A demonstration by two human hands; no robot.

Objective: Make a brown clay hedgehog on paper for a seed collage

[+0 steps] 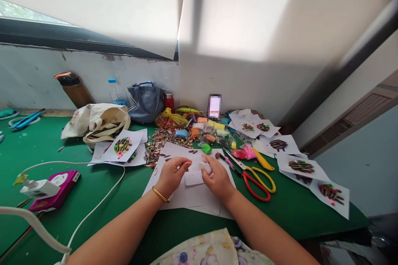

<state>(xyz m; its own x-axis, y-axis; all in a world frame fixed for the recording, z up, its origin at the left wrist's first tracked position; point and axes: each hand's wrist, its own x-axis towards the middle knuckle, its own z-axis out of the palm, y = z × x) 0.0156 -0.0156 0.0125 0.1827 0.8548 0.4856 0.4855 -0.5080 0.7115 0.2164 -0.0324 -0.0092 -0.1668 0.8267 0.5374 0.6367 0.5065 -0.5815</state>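
Note:
My left hand (174,175), with a gold bangle (161,195) at the wrist, is closed in a pinch above white paper sheets (174,198). Whatever lies between its fingertips is too small to make out. Facing it, my right hand (219,177) curls its thumb and fingers around a small whitish, partly see-through thing (206,168). Below both hands lies a smaller white paper (193,179) with faint marks. A green lump in plastic (206,148) sits just beyond my right fingers. Striped sunflower seeds (166,140) are heaped beyond my left hand.
Right of my hand lie scissors (259,178) with red and yellow handles, and a pen (231,161). Coloured clay packs (195,132) and a phone (214,106) stand behind. Papers with seed pictures (301,166) line both sides. A white cable (102,198) and purple box (57,192) are left.

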